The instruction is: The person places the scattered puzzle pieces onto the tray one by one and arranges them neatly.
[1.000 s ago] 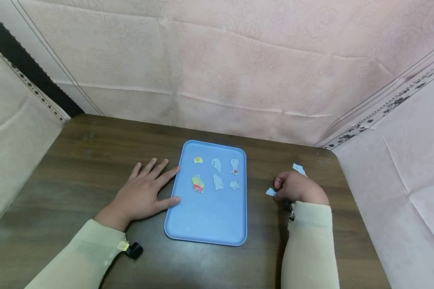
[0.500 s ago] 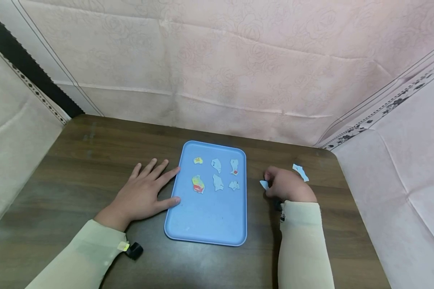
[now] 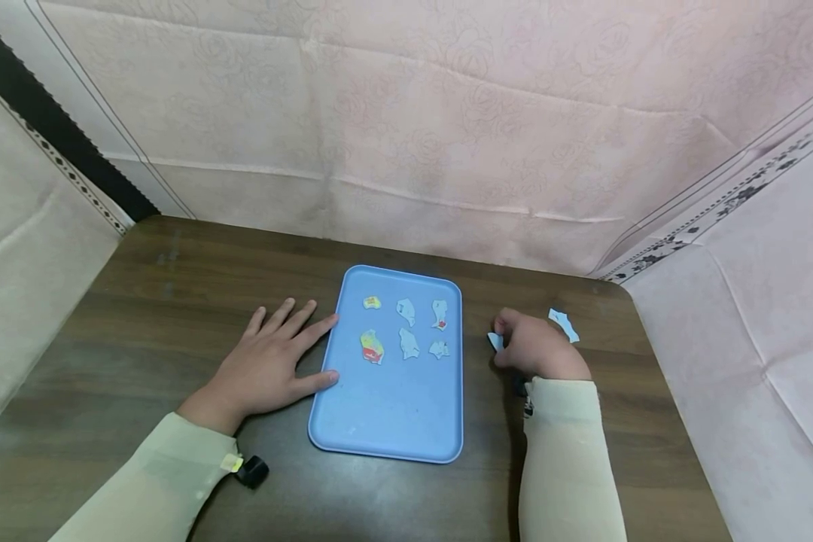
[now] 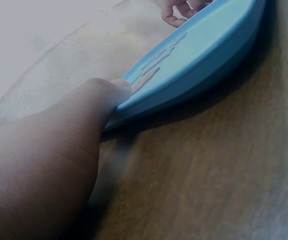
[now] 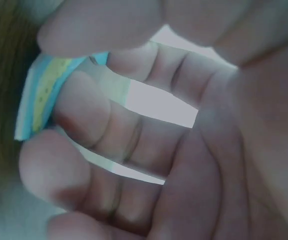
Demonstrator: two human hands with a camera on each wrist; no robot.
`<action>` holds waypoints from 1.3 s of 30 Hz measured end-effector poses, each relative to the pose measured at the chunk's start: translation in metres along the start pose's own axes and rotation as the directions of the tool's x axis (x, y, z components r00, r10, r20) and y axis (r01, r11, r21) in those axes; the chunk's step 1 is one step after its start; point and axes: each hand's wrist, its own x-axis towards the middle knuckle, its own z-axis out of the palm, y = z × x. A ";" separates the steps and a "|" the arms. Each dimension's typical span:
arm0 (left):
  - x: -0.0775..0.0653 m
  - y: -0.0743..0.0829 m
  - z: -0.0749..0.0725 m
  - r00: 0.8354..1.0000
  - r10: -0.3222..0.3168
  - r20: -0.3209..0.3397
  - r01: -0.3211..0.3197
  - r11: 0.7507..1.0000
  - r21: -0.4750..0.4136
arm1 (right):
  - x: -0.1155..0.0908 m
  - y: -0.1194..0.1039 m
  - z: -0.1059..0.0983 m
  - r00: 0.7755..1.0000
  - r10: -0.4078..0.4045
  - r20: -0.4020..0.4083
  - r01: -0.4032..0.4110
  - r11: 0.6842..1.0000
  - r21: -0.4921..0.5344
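Observation:
My left hand lies spread on the table, its index finger and thumb touching the left rim of a blue tray. In the left wrist view the thumb rests on the tray's edge. To the right of the tray, my right hand pinches a small light-blue paper piece between thumb and fingertips. Up close in the right wrist view, that paper piece shows a yellow band; the fingers cover part of it. Just beyond that hand lies another jagged light-blue paper piece on the table.
Several irregular paper pieces sit in two rows on the tray's far half, including a yellow-and-red one and a small yellow one. The brown wooden table is bordered by a pale patterned cloth at the back and sides.
My right hand has moved left and slightly away from me, carrying the paper piece toward the tray, and has barely shifted in the last half second. The left hand stays in place.

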 end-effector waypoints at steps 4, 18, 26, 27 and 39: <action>-0.001 0.000 0.000 1.000 0.001 0.000 -0.001 1.000 0.001 | -0.002 -0.003 -0.003 1.000 -0.016 -0.015 0.016 1.000 -0.003; 0.000 0.002 -0.001 1.000 -0.005 -0.004 0.005 1.000 0.008 | -0.035 -0.067 -0.006 0.952 -0.290 -0.101 0.291 0.957 -0.004; 0.000 0.001 0.000 1.000 -0.005 -0.001 0.005 1.000 0.011 | -0.043 -0.111 0.014 0.947 -0.317 -0.052 0.319 0.947 0.038; 0.000 0.001 0.000 1.000 -0.004 -0.002 0.004 1.000 0.009 | -0.044 -0.115 0.017 0.948 -0.315 -0.050 0.317 0.947 0.040; 0.000 0.001 -0.002 1.000 -0.004 0.007 0.004 1.000 0.010 | -0.040 -0.150 0.058 0.930 -0.362 0.056 0.357 0.930 0.080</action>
